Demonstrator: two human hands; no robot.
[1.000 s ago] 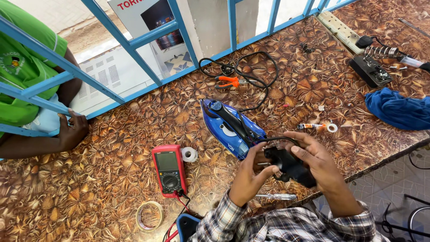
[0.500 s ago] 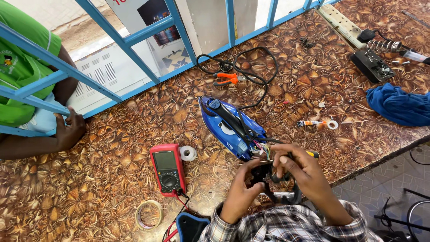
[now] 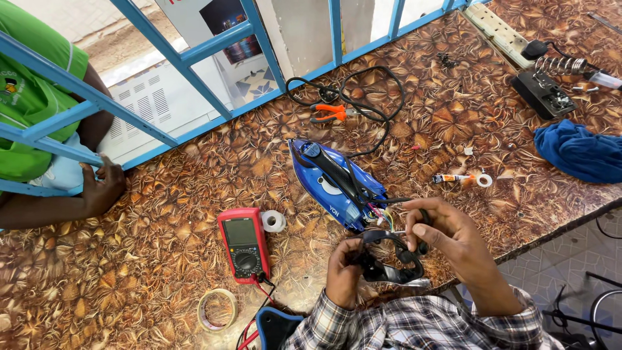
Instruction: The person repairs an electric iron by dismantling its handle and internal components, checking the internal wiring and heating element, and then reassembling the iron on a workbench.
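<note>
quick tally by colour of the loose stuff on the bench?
Blue: 2, the clothes iron and the cloth
Red: 1, the multimeter
Orange: 1, the pliers
White: 2, the tape roll by the meter and the small roll by the tube
Black: 2, the cover part in both hands, the soldering stand
Total: 8
</note>
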